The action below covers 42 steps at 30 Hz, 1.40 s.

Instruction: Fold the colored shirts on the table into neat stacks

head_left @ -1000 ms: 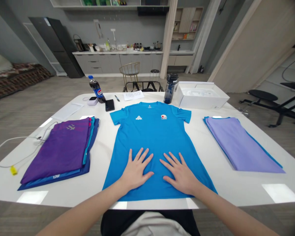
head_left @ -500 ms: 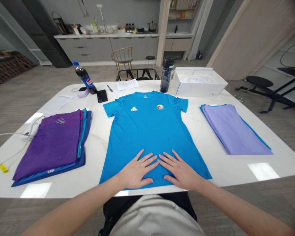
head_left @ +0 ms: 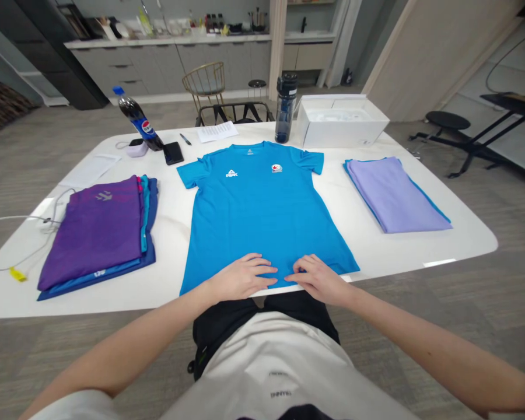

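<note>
Well, the blue shirt [head_left: 262, 210] lies front up in the middle of the white table [head_left: 172, 239], collar pointing away from the person and hem along the near edge. Its short sleeves spread to either side; across the chest sit a white logo and a small badge with a red star.

Both hands are down by the hem, apart from each other with a little blue cloth between. The left hand [head_left: 240, 279] is laid out fairly flat, fingers stretched toward the right one. The right hand [head_left: 316, 280] has its fingers bent and drawn toward the thumb; whether it has any cloth pinched, I can't tell from here.

Over on the person's left is a folded pile [head_left: 98, 227], purple on top with blue layers showing beneath, well apart from the shirt. To the right is another folded stack [head_left: 394, 198], lilac over blue.

Beyond the left sleeve a phone [head_left: 174, 153] lies near a cola bottle [head_left: 140, 122], with a pen [head_left: 185, 139] and a printed sheet [head_left: 217, 132] close by. Past the collar stands a dark flask [head_left: 285, 111], just beside an open white box [head_left: 341, 133]. A pale cable [head_left: 9, 219] trails off past the purple pile.
</note>
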Each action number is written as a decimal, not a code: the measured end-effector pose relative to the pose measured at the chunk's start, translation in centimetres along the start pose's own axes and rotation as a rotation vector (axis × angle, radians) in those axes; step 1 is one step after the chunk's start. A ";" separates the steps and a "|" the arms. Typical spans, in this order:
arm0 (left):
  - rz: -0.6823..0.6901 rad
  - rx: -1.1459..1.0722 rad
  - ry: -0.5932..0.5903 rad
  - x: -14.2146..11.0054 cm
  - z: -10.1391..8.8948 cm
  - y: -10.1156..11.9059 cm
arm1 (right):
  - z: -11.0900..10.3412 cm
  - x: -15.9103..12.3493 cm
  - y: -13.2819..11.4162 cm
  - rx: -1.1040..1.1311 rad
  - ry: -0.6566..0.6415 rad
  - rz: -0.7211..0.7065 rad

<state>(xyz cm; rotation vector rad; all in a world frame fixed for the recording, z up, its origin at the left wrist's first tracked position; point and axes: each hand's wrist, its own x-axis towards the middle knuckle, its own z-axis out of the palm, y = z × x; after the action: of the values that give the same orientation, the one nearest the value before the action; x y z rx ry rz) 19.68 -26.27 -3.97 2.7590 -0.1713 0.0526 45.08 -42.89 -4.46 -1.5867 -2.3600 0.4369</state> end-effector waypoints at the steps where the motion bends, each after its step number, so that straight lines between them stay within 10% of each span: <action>1: -0.015 -0.024 0.024 0.1 -0.1 0.3 | -0.2 0.0 -0.2 0.018 -0.008 0.004; 7: -0.164 -0.041 0.141 3.2 -2.1 -2.4 | -3.3 3.3 4.1 0.108 0.087 0.122; 18: -0.676 -0.133 0.435 19.5 -9.0 -24.3 | -10.2 14.9 25.5 0.050 0.476 0.830; 26: -0.793 -0.040 0.339 31.0 -11.7 -34.1 | -13.2 18.3 34.7 -0.116 0.485 1.052; 34: -0.922 0.071 0.250 34.7 -11.5 -40.1 | -13.5 19.1 38.1 -0.200 0.320 1.142; 42: -0.970 0.013 0.321 34.1 -10.9 -41.2 | -14.2 17.0 38.7 -0.145 0.226 1.096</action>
<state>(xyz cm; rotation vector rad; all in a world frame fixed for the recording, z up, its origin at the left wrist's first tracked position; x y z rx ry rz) 58.57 11.96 -6.88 2.4981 1.2205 0.2270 77.08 -11.84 -5.56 -2.7159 -1.1928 0.2428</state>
